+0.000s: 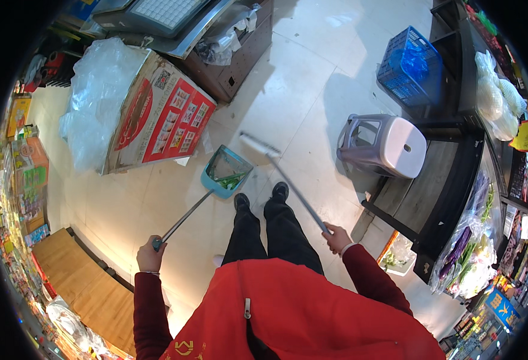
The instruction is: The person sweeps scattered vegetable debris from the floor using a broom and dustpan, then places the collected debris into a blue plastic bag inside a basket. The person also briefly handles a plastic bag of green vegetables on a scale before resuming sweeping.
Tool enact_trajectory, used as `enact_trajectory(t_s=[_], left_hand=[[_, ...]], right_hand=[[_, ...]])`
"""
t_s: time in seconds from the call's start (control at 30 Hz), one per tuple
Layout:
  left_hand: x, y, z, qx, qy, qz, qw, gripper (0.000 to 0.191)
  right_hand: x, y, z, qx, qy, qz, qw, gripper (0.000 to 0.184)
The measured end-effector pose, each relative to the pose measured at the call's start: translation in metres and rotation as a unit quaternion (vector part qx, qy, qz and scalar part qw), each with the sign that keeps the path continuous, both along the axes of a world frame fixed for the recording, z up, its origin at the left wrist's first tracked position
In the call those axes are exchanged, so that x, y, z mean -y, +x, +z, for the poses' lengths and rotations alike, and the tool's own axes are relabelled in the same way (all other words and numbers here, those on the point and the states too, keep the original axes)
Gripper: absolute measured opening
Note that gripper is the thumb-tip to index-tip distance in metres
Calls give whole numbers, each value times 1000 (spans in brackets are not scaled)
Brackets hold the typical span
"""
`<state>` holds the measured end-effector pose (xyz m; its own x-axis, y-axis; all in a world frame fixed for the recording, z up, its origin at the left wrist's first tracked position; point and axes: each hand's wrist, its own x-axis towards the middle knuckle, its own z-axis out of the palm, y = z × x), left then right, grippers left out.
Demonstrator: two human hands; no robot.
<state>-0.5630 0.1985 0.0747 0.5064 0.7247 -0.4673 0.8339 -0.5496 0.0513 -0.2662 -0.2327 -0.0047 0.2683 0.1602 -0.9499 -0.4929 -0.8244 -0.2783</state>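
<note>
My left hand (151, 254) is closed around the handle end of a teal long-handled dustpan (214, 182). Green leafy scraps (231, 181) lie inside the pan, which rests on the tiled floor (300, 117) in front of my left shoe. In my right hand (337, 239) is the grey pole of a broom (293, 184). Its wide head (260, 144) is at floor level, to the right of the dustpan and apart from it, slightly blurred. Both my shoes stand just behind the two tools.
A cardboard box (169, 117) stuffed with clear plastic stands ahead-left, by a brown counter (246, 58). On the right are a plastic stool (403, 148), a blue crate (410, 67) and a dark produce shelf (452, 189). A wooden-topped bench (84, 288) is at my left.
</note>
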Motion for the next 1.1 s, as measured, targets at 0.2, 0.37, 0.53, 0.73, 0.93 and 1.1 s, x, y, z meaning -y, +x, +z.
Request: enact_trajectory(t_s=[0.2,0.37,0.53,0.73,0.93,1.1], left_hand=[[-7,-26,24,-40,1,-24,999,24],[-6,-21,12,-73,9,-63,995,23],[-1,-25,6,-59,15,-64,996,22],[6,-47,-9,-59,21,-48,997,25],[8,-81,-15,-28,23,-48,998,26],[27,-109,-15,9,19,-36,999,27]], right_hand=[[-8,16,-50,42,0,-159,986,40],[-16,4,-82,18,-45,-175,983,23],[-24,-29,-89,57,-39,-3,998,24],[-47,-92,-86,-8,-10,194,981,20],[-66,-134,-53,-71,114,146,980,15],[19,-144,-2,-73,93,0,993,15]])
